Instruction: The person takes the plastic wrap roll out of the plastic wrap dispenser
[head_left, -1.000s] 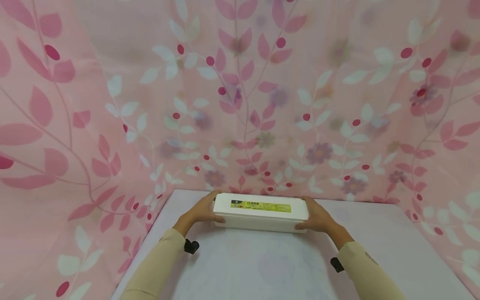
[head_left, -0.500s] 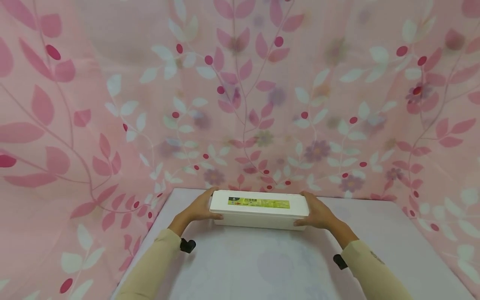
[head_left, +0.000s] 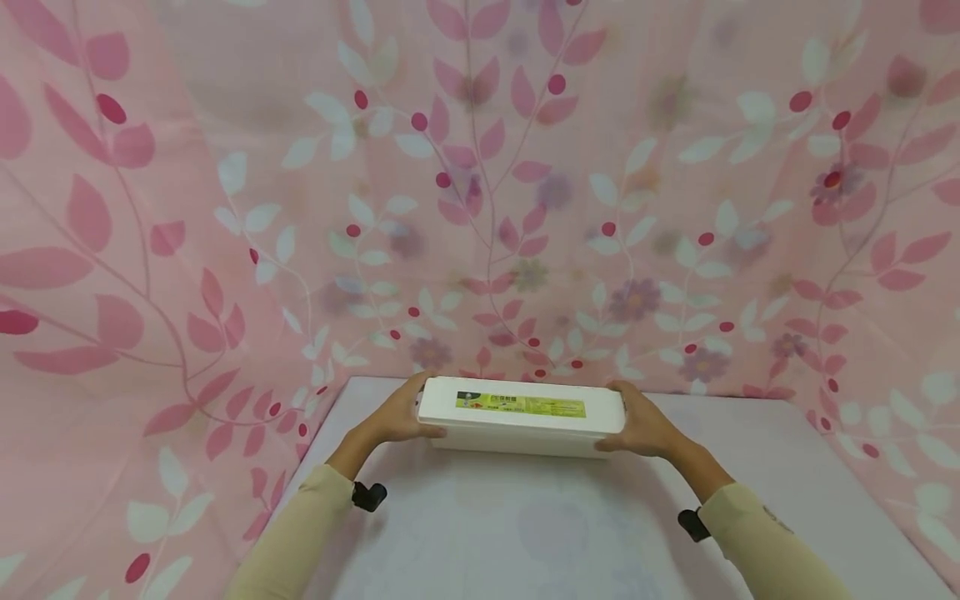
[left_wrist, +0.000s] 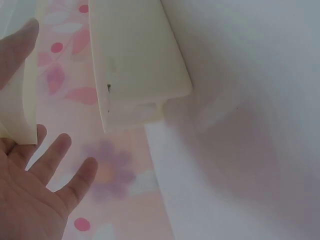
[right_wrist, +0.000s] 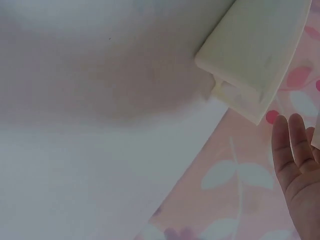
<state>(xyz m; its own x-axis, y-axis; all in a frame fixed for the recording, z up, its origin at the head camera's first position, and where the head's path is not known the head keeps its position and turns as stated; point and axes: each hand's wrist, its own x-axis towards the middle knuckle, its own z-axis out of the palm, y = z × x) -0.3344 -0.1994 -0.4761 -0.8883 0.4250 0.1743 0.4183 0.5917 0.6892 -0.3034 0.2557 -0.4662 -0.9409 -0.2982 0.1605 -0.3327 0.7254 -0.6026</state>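
Observation:
A long white box [head_left: 517, 443] stands at the back of the table, with a yellow-green label [head_left: 521, 405] on its lid [head_left: 442, 402]. My left hand [head_left: 401, 414] holds the lid's left end, thumb at the front. At the opposite end, my right hand [head_left: 645, 423] grips it likewise. Both wrist views show a gap between lid and box: the left has the lid [left_wrist: 15, 112] beside the box body [left_wrist: 140, 55], and the right shows only a sliver of lid [right_wrist: 316, 135] past the box [right_wrist: 255, 50]. The box's inside is hidden.
A white cloth [head_left: 525, 533] covers the table. Pink leaf-patterned fabric [head_left: 570, 208] hangs right behind the box and along both sides. Black wrist cameras [head_left: 369, 497] sit below the sleeves [head_left: 300, 533].
The lid has risen from the box body, left end first and then the right, both hands moving up slightly with it. The box body has stayed in place on the table.

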